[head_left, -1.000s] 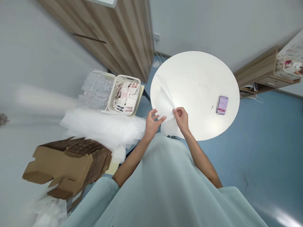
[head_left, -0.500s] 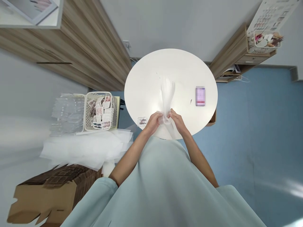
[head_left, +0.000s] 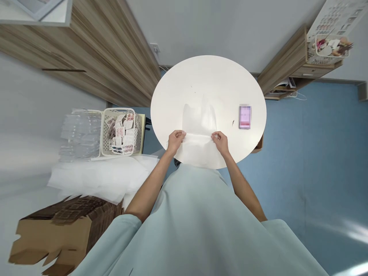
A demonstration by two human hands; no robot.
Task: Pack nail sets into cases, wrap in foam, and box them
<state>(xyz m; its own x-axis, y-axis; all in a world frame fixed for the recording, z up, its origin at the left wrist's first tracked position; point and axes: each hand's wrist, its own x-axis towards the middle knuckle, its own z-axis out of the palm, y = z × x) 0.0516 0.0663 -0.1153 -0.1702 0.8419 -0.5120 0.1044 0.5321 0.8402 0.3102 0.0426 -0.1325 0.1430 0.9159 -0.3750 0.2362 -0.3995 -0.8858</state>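
A thin translucent white sheet, perhaps a foam bag (head_left: pixel 197 119), lies spread over the near middle of the white oval table (head_left: pixel 207 73). My left hand (head_left: pixel 176 141) pinches its left edge between thumb and fingers. On the opposite edge, my right hand (head_left: pixel 220 142) has a similar pinch. Between the two hands a straight crease or opening runs across the sheet, which I cannot tell apart. Its lower part hangs toward my body at the table's front edge. The small clear case of dark pieces is hidden around my left hand.
A phone with a blurred screen (head_left: pixel 245 117) lies right on the table, beside a small dark mark. At left stand a basket of small packs (head_left: pixel 104 132), stacked clear plastic trays (head_left: pixel 79 134), a pile of white sheets (head_left: pixel 97 176) and folded cardboard boxes (head_left: pixel 54 237). Wooden cabinets flank the table's far side.
The sheet was bunched and narrow between my close-set hands; now it is spread wide and flatter. My hands have moved apart, left and right. The small clear case has gone from sight.
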